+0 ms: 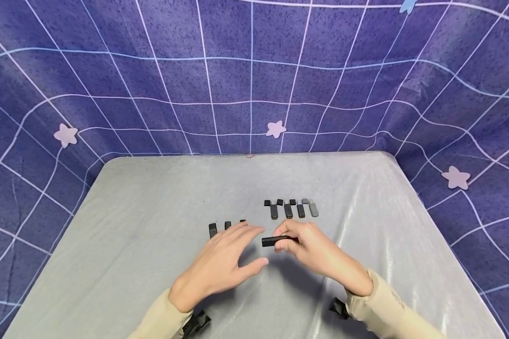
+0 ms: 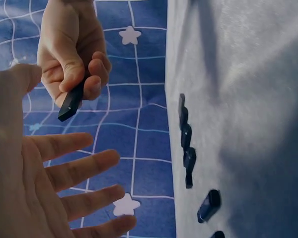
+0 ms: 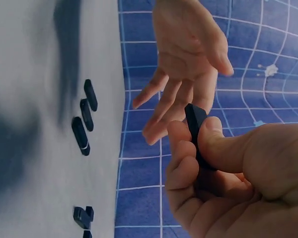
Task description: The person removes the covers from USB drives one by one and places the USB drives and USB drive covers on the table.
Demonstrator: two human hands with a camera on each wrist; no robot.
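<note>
My right hand pinches a black USB flash drive between thumb and fingers, above the table. Its capped-looking end points left in the head view, toward my left hand. The left hand holds nothing; its fingers are spread and its thumb stands apart. In the right wrist view the flash drive sticks out past the thumb, its rear hidden in the fingers. Beyond the left hand lie three dark flash drives, including a black flash drive at the left, partly covered by that hand in the head view.
Farther back at right, several flash drives lie in a row with bared plugs, black ones and a grey one. Small caps lie beside them. A grey cloth covers the table; a blue gridded curtain surrounds it.
</note>
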